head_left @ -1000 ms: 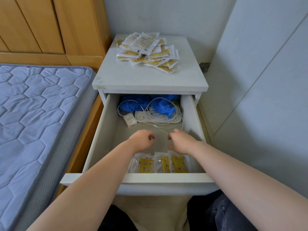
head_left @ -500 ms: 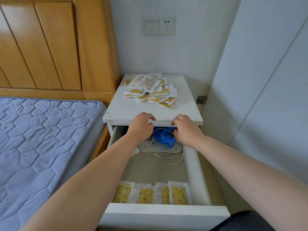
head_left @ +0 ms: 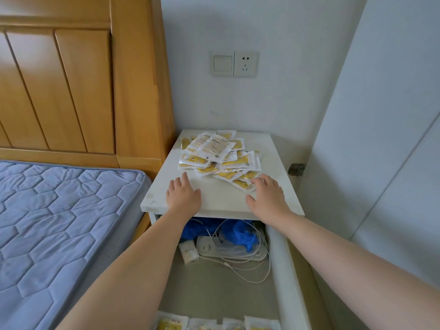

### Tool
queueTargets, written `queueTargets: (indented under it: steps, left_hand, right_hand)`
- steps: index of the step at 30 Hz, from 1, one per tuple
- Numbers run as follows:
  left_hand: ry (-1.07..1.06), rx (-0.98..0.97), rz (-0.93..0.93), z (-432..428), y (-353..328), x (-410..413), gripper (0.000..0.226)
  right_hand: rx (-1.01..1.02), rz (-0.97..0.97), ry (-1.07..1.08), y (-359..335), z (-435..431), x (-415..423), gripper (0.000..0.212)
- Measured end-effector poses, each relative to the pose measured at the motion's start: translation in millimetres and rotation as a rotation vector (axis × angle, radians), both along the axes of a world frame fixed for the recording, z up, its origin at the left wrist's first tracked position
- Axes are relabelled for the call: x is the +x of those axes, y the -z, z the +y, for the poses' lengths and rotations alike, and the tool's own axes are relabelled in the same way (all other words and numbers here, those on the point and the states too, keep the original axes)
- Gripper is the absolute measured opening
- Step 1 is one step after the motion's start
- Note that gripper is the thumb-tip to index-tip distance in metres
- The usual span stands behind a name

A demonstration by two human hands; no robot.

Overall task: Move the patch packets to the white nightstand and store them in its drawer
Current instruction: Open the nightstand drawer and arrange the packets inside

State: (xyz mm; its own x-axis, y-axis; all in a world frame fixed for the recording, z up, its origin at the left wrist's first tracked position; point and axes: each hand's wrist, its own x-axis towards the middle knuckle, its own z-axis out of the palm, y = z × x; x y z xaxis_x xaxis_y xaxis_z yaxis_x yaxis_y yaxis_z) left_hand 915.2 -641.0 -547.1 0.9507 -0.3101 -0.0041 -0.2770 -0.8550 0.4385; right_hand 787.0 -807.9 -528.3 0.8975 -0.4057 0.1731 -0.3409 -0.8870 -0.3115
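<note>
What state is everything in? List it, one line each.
Drawer, pulled open.
Packet pile, loose on the nightstand top, not yet stored.
Stored packets, lying flat at the drawer's front.
Left hand, open, fingers spread, holding nothing.
Right hand, open, fingers at the pile's edge.
Socket, nothing plugged in.

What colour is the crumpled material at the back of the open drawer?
The crumpled material is bright blue, seen best in the head view.
</note>
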Motion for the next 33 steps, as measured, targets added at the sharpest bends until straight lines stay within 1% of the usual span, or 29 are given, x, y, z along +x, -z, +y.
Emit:
queueTargets:
  steps: [3,5,8,12,15,17,19,21,23,25,26,28,30,31,33]
  left_hand:
    - [0.029,0.196,-0.067,-6.9,8.9,7.4,0.066]
    - [0.060,0.251,-0.105,-9.0,14.7,9.2,0.064]
    - [0.111,0.263,-0.131,-7.8,17.9,14.4,0.063]
    - [0.131,0.272,-0.158,-6.2,19.1,14.8,0.061]
    - [0.129,0.267,-0.178,-6.6,21.2,15.7,0.062]
    - [0.124,0.256,-0.194,-6.7,22.2,16.9,0.064]
    - [0.124,0.241,-0.212,-6.5,22.9,16.8,0.066]
    - [0.129,0.229,-0.216,-5.8,22.5,15.8,0.068]
    - [0.133,0.201,-0.214,-5.0,21.0,15.1,0.070]
    - [0.136,0.128,-0.240,-3.2,19.0,13.7,0.071]
    - [0.134,0.056,-0.254,-2.4,18.5,12.9,0.068]
    - [0.121,-0.156,-0.221,0.3,15.6,11.5,0.051]
    - [0.103,-0.401,-0.096,3.4,9.9,11.3,0.023]
    - [0.096,-0.520,0.011,6.1,5.8,11.1,0.017]
    - [0.116,-0.688,0.209,13.5,-4.5,9.1,0.036]
  right_hand:
    - [0.000,-0.046,-0.018,1.6,-10.7,22.4,0.050]
    - [0.001,-0.074,-0.022,0.4,-20.7,40.5,0.050]
    - [-0.050,-0.062,-0.009,-4.3,-40.2,67.8,0.047]
    - [-0.063,0.080,-0.018,-10.2,-58.9,93.7,0.052]
    - [-0.107,0.122,-0.044,-9.7,-65.5,104.6,0.050]
    - [-0.203,0.083,-0.027,-9.5,-68.7,108.0,0.039]
    - [-0.275,0.004,-0.013,-8.7,-71.4,108.2,0.029]
    - [-0.261,-0.118,-0.034,-5.9,-70.1,104.5,0.024]
    - [-0.192,-0.271,-0.074,-1.7,-61.6,95.0,0.026]
    - [-0.144,-0.402,-0.122,3.8,-47.7,81.1,0.023]
    - [-0.128,-0.456,-0.140,6.7,-41.0,74.1,0.020]
    - [-0.085,-0.527,-0.140,11.7,-31.5,64.0,0.014]
    - [-0.024,-0.573,-0.113,12.5,-24.6,57.2,0.014]
    - [-0.001,-0.589,-0.102,11.6,-21.0,54.3,0.017]
    - [0.011,-0.607,-0.107,10.6,-12.5,50.2,0.021]
